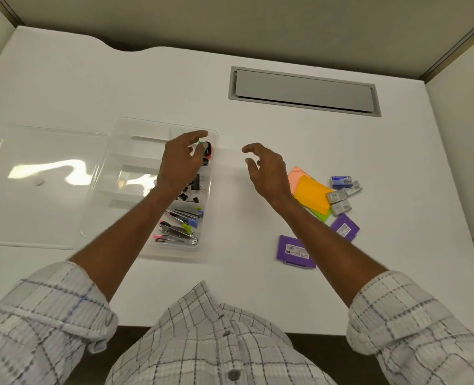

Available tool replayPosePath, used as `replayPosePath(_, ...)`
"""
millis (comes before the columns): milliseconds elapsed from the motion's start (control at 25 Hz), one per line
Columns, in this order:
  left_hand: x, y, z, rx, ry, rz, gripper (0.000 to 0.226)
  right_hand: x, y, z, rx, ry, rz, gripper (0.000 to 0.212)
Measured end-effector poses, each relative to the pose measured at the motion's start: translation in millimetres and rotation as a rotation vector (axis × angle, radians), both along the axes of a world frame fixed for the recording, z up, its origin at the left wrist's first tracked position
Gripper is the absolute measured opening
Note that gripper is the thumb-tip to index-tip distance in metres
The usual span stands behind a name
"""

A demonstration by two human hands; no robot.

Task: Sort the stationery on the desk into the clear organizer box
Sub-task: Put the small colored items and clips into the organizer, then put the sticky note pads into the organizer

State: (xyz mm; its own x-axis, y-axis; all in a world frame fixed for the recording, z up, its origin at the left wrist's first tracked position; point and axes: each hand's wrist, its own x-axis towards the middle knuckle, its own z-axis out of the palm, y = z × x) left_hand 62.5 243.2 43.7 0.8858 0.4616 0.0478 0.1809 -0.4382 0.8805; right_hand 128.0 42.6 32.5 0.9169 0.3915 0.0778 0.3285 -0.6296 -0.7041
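Orange sticky notes (312, 194) and staple boxes (341, 197) lie toward the desk's (147, 79) right edge, just right of the empty, loosely spread right hand (269, 173), while the left hand (179, 165) hovers over the organizer box's (130, 195) far-right corner, grip on clips (208, 151) unclear.

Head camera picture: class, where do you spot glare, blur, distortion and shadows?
Head view: bright glare streaks the clear lid and the organizer box. Wide-angle distortion stretches the desk toward the corners. The left hand looks slightly motion-softened. Shadows under the arms are faint.
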Motion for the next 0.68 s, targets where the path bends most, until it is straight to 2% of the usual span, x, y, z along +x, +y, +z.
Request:
replayPosePath(160, 5.3, -38.1, 3.4, 0.121, -0.028, -0.195, 0.032, -7.6, -62.7, -5.1, -0.11, 0.024, -0.074, 0.027)
replayPosePath(320, 10.1, -83.6, 0.0, 0.158, -0.05, -0.358, 0.031, -3.0, -120.8, -8.6, -0.304, 0.104, -0.138, 0.043)
replayPosePath(520, 7.4, -132.0, -21.5, 0.224, 0.084, -0.523, 0.033, 20.2, -158.7, -8.0, -0.665, 0.239, -0.016, 0.075)
replayPosePath(680, -0.1, -153.6, -38.0, 0.303, 0.194, -0.594, 0.033, 33.6, -158.9, -8.3, -0.721, 0.199, 0.016, 0.083)
